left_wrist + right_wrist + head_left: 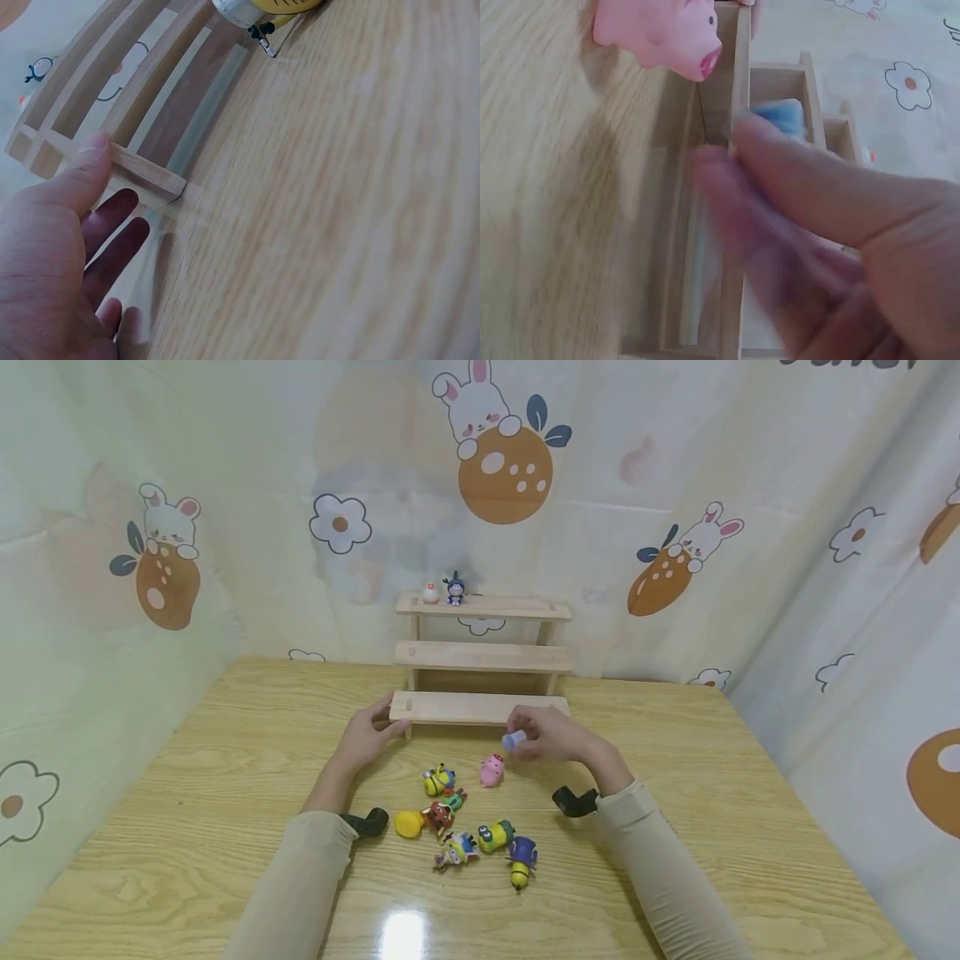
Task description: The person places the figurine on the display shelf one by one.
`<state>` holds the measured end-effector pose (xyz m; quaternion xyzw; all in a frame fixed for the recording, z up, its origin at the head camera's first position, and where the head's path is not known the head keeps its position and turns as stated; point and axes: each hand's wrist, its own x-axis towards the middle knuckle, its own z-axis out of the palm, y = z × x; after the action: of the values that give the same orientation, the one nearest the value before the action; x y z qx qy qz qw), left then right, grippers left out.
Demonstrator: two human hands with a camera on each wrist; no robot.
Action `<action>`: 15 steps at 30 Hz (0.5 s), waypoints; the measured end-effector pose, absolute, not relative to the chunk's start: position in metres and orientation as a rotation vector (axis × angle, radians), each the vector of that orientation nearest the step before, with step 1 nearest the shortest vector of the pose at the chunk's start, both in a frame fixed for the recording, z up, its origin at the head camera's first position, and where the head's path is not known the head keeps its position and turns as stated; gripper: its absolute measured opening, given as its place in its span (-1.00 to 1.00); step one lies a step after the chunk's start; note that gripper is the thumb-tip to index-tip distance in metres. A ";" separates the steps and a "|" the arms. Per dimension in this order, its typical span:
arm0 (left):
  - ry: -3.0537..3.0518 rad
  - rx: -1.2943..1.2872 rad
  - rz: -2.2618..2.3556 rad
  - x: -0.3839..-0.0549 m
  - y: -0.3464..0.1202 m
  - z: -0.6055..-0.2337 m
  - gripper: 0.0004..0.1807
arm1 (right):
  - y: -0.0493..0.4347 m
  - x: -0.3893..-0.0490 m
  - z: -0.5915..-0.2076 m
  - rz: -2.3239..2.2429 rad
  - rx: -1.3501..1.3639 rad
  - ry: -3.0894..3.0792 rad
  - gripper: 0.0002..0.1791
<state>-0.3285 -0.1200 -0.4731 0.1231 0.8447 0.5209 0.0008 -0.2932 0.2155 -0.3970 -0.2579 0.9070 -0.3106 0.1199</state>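
A person in beige sleeves works at a wooden desk point(660, 827) with a three-tier wooden stand point(480, 656). The right hand point(553, 733) pinches a small pale-blue figure point(513, 741) between thumb and fingers, just in front of the lowest shelf, toward its right end; blur hides its details. The left hand point(367, 739) is loosely spread, its thumb against the stand's left end. A pink pig figure point(492, 771) lies just nearer the person, and more toys, including a yellow Minion figure point(438, 779), lie scattered on the desk. Two figures point(454, 589) stand on the top shelf. The step in hand looks like bringing the pale-blue figure to the stand; setting it there would call for a small lift, an upright turn and a gentle release.
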 end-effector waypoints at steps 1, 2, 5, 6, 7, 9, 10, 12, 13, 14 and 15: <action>2.655 0.390 1.631 -0.328 -0.120 -0.473 -0.15 | 0.215 -0.294 -0.397 -0.956 -0.759 2.664 -0.78; 2.656 0.390 1.630 -0.328 -0.120 -0.473 -0.15 | 0.214 -0.295 -0.398 -1.003 -0.761 2.674 -0.77; 2.660 0.390 1.625 -0.328 -0.120 -0.473 -0.15 | 0.212 -0.295 -0.397 -1.122 -0.747 2.671 -0.81; 2.659 0.389 1.627 -0.328 -0.120 -0.473 -0.14 | 0.211 -0.295 -0.397 -1.133 -0.745 2.676 -0.83; 2.659 0.389 1.627 -0.328 -0.120 -0.473 -0.14 | 0.210 -0.295 -0.397 -1.133 -0.749 2.687 -0.86; 2.660 0.383 1.631 -0.329 -0.120 -0.474 -0.14 | 0.209 -0.295 -0.397 -1.129 -0.744 2.721 -0.90; 2.660 0.383 1.629 -0.329 -0.120 -0.473 -0.14 | 0.208 -0.295 -0.397 -1.118 -0.742 2.750 -0.91; 2.660 0.380 1.628 -0.329 -0.120 -0.473 -0.14 | 0.207 -0.295 -0.396 -1.122 -0.731 2.786 -0.89; 2.660 0.379 1.627 -0.329 -0.120 -0.473 -0.14 | 0.207 -0.296 -0.396 -1.132 -0.726 2.795 -0.86; 2.661 0.378 1.627 -0.329 -0.120 -0.473 -0.14 | 0.207 -0.296 -0.396 -1.147 -0.715 2.799 -0.82; 2.661 0.376 1.626 -0.329 -0.120 -0.473 -0.14 | 0.207 -0.296 -0.396 -1.164 -0.705 2.799 -0.77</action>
<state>-0.3287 -0.1204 -0.4732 0.1197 0.8471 0.5177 0.0004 -0.2961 0.2065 -0.3959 -0.2266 0.8992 -0.3739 0.0145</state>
